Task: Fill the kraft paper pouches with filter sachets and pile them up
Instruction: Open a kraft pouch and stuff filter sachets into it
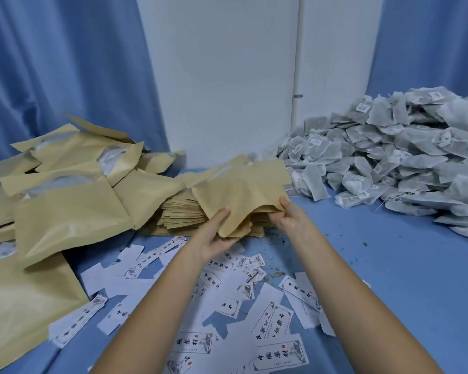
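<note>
A blue table (376, 265) sits by blue curtains (52, 63). In the middle of the frame, the left hand (214, 236) and the right hand (289, 215) each pinch one brown pouch (241, 195), thumbs on top, over a flat stack (184, 214). On the left lie full pouches (73, 206); grey sachets (403, 157) heap upper right.

tan kraft pouches (73, 211), grey sachets (389, 147), blue tablecloth (389, 265), white labels (270, 319) with black characters

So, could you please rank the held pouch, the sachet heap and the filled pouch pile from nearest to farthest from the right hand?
1. The held pouch: gripped by the right hand.
2. The sachet heap: just to its right.
3. The filled pouch pile: far left.
</note>
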Available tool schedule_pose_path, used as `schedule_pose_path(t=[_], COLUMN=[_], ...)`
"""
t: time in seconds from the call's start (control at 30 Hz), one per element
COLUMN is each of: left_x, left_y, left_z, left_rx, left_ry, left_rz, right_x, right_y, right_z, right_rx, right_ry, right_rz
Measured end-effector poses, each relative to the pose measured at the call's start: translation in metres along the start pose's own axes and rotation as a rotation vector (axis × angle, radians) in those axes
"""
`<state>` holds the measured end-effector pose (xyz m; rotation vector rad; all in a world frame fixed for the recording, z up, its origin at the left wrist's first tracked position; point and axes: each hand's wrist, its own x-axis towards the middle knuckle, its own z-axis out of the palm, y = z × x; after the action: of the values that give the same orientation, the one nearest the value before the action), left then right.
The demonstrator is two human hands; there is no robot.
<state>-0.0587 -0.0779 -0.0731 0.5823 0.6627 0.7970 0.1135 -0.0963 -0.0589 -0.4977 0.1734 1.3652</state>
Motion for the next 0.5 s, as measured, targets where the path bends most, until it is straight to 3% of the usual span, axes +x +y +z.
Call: schedule_pose_path(t=[0.1,0.2,0.27,0.37,0.5], left_x=[0.009,0.017,0.020,0.022,0.023], left_y=[-0.008,-0.011,-0.012,-0.016,-0.019], left_z=[-0.004,-0.014,-0.021,-0.027,-0.032], left_rx=[-0.009,0.129,0.252,0.308,0.342], left_ry=[0.019,0.121,0.161,0.195,0.183], left_rz=[0.006,0.099,0.155,0.205,0.195], right_x=[0.004,0.007,0.011,0.012,0.015], right_y=[0.009,0.011,0.011,0.013,0.010], right_z=[-0.017,-0.040,-0.053,-0.056,-0.065], right_rx=[-0.093,-0.403,-0.538,-0.566,-0.567], right_ry=[0.061,0.239,0.265,0.189,0.248], right_rz=[-0.133,-0.406,-0.525,-0.502,-0.496])
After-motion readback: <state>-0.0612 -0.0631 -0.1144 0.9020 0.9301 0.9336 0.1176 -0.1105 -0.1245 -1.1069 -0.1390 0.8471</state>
